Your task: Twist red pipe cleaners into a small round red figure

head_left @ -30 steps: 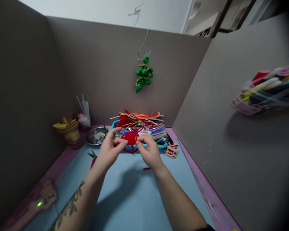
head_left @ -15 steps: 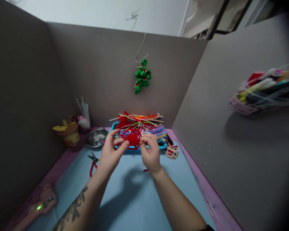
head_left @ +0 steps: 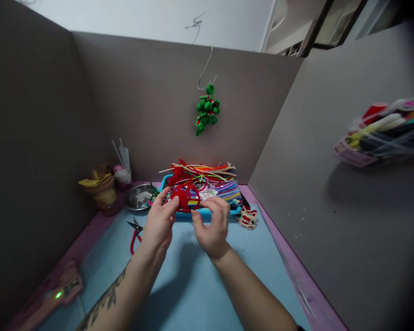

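A red, fuzzy, rounded piece with an openwork rim of loops (head_left: 183, 196) is being held up in mid-air, in front of a bright blue plastic basket (head_left: 207, 211). The person's left hand (head_left: 163, 214) is gripping its left side between thumb and fingers. The right hand (head_left: 212, 225) is hovering at its right edge, thumb and forefinger parted; whether a fingertip is touching it, I cannot tell.

Behind, the basket is holding a heap of red, cream and orange fuzzy craft stems (head_left: 203, 169) and a purple-blue bundle (head_left: 229, 191). A cream-and-red fuzzy animal face (head_left: 247, 219) is lying beside its right end. To the left, red-handled cutters (head_left: 135, 233) and a round metal dish of small white bits (head_left: 133, 205) are resting on the lilac counter (head_left: 310, 294) with its pale blue mat (head_left: 200, 285). A tan pot (head_left: 103, 192) is standing further left; the marking on its front is too blurred to read. Nearer, a pink glue gun (head_left: 65, 289) is showing a green light. Above, a green fuzzy ornament (head_left: 207, 110) is hanging from a wire.
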The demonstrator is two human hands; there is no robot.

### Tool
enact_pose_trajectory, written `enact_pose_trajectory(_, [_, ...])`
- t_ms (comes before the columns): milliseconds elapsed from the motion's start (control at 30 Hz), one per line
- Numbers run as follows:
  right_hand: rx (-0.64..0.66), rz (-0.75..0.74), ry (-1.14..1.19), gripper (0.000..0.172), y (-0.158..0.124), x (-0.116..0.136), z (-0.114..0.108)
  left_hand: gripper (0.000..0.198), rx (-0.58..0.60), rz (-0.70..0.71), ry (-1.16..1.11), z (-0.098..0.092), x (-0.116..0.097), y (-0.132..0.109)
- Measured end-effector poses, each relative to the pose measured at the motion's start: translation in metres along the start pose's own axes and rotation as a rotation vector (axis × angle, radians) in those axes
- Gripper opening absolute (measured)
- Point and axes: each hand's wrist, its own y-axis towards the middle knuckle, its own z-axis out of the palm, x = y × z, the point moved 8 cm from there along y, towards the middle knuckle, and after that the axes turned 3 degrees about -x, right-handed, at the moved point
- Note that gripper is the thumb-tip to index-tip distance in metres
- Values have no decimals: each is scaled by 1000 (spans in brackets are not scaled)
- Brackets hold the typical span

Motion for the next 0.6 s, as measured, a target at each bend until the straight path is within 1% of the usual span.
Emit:
enact_pose_trajectory(67, [110,10,0,13,0,1,8,77,11,-11,-17,2,2,-2])
enact_pose_trajectory(100, [153,26,5,9,1,1,12,76,23,-16,-22,4,4,-3])
enact_pose_trajectory(133, [173,45,12,8,1,0,14,76,37,-19,-21,6,5,-5])
enact_pose_trajectory(233, [177,87,35,10,3,-4,15,80,56,9,24,8,6,-7])
enact_pose_trajectory(367, [177,95,43,8,4,-6,14,88,39,68,101,8,4,-7])
enact_pose_trajectory(467, [187,87,47,8,4,-5,15,85,24,43,102,6,6,-6])
enact_pose_trajectory(600, [205,86,47,7,4,-5,17,83,16,31,41,4,7,-4])
